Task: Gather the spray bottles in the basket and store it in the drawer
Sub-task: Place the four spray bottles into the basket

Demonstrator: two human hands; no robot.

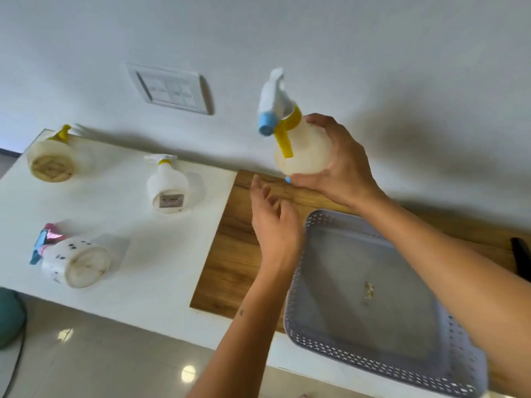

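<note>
My right hand (342, 168) grips a translucent white spray bottle (301, 147) with a yellow trigger and blue nozzle, held upright in the air above the wooden part of the counter. My left hand (275, 222) hovers just below it, fingers apart and empty. An empty grey perforated basket (344, 360) sits on the counter at the lower right. Three more spray bottles lie on the white surface to the left: one with a yellow top (51, 159), a small white one (169, 188), and one with a pink and blue head (74, 259).
A white counter (149, 277) joins a wooden panel (232, 254) against a white wall with a switch plate (172, 89). A dark object (521, 259) shows at the right edge. Tiled floor and a teal object (8, 314) lie below left.
</note>
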